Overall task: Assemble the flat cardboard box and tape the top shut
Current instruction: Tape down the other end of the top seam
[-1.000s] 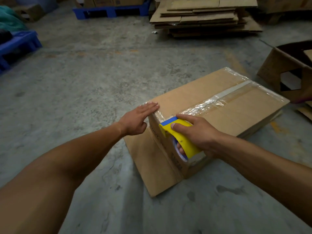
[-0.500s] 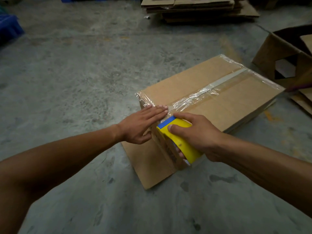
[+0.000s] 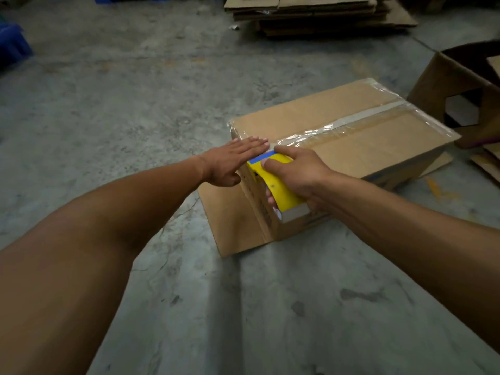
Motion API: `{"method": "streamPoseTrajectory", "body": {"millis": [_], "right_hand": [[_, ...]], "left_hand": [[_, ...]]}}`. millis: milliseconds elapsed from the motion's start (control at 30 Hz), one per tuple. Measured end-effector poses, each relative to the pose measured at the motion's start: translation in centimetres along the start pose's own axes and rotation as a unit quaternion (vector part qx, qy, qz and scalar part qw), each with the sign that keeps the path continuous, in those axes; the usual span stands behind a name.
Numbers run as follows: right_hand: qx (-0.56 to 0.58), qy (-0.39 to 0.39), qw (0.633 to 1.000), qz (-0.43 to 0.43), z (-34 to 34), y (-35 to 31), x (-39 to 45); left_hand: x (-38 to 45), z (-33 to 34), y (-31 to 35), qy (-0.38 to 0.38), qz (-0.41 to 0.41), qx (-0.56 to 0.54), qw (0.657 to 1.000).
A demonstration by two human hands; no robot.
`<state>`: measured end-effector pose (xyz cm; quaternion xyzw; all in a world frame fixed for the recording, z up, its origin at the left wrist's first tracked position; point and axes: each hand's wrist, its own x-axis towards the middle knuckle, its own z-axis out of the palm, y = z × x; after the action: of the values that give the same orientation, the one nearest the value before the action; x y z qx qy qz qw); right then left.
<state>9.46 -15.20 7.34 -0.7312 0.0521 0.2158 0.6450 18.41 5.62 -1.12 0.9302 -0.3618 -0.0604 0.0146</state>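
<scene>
A closed brown cardboard box point(image 3: 373, 147) stands on the concrete floor, with clear tape point(image 3: 338, 125) running along its top seam and around the far edge. My right hand point(image 3: 300, 169) grips a yellow tape dispenser point(image 3: 273, 182) with a blue blade guard, held against the near end of the box at the top edge. My left hand point(image 3: 232, 161) lies flat, fingers together, on the near top corner of the box beside the dispenser. A loose cardboard flap point(image 3: 230, 220) lies flat on the floor at the box's near end.
A stack of flattened cardboard sheets point(image 3: 319, 14) lies at the back. An open cardboard box point(image 3: 443, 82) with a cut-out hole stands at the right edge. Something blue point(image 3: 13, 47) sits at the far left. Bare concrete floor point(image 3: 121, 104) spreads left and near me.
My left hand has slid along the near top edge towards the seam, ending flat beside the dispenser. The dispenser has stayed at the near end of the box. The camera has tilted down.
</scene>
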Motion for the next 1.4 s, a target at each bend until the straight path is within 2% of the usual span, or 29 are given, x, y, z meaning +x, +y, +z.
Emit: {"method": "streamPoseTrajectory", "body": {"millis": [267,500,567,633,700,833,967,1100,1400], "right_hand": [[0.019,0.000,0.999,0.041,-3.3,3.4,-7.9],[0.041,0.020,0.998,0.049,-2.9,5.4,-8.1],[0.035,0.033,0.998,0.038,-2.5,6.2,-8.1],[0.023,0.039,0.999,0.026,-2.4,6.8,-7.9],[0.010,0.045,0.999,0.018,-2.4,7.2,-7.7],[0.000,0.057,0.998,0.000,-2.1,7.3,-6.2],[0.010,0.069,0.997,-0.012,-1.6,6.4,-4.0],[0.034,0.058,0.998,-0.007,-1.8,5.7,-3.9],[0.046,0.049,0.997,0.029,-2.8,6.4,-7.8]], "left_hand": [[-0.2,0.0,0.5,-0.009,-0.021,-0.014,1.000],[-0.2,-0.3,2.2,-0.006,-0.059,-0.008,0.998],[-0.7,-0.5,3.3,0.042,-0.033,0.006,0.999],[-1.6,-0.3,4.8,0.088,0.030,-0.019,0.995],[-2.4,0.5,6.3,0.088,0.069,-0.057,0.992],[-2.0,1.0,7.0,0.055,-0.006,-0.106,0.993],[0.2,0.0,5.9,0.016,-0.080,-0.108,0.991],[0.5,0.5,5.7,0.032,-0.085,-0.069,0.994],[0.4,1.1,6.3,0.076,-0.096,-0.107,0.987]]}}
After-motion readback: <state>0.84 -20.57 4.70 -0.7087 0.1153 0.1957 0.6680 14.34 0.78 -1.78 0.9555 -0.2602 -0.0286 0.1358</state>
